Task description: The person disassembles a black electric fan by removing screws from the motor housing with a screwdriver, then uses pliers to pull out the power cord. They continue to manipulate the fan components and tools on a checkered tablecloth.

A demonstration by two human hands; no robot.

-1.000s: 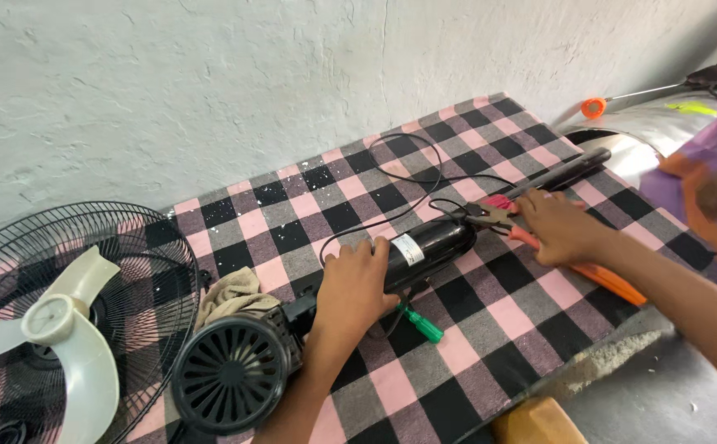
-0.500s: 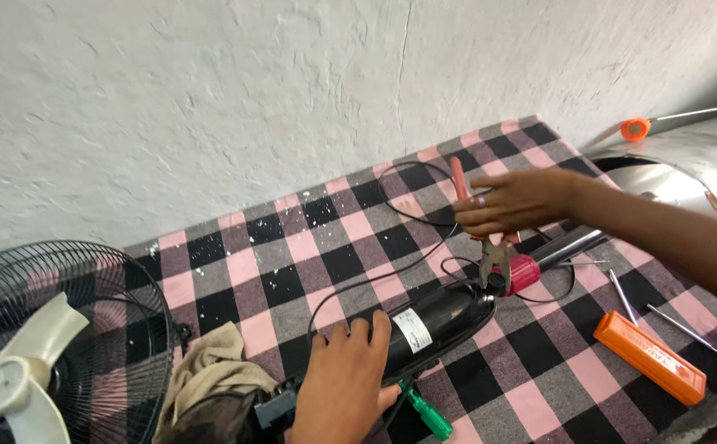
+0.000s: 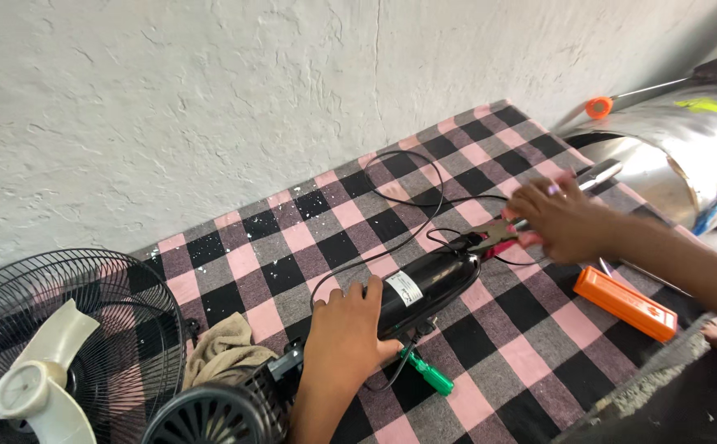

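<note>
- Pinning the black cylinder (image 3: 424, 282) mid-cloth, left hand (image 3: 347, 333) lies flat and open on it
- right hand (image 3: 562, 220) gripping red-handled pliers (image 3: 498, 234) near the checkered cloth's (image 3: 325, 214) right edge

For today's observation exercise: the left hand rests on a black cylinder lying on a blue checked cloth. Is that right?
Not quite. The head view shows the cloth is pink and black checked, not blue. The left hand does rest on the black cylinder.
</note>
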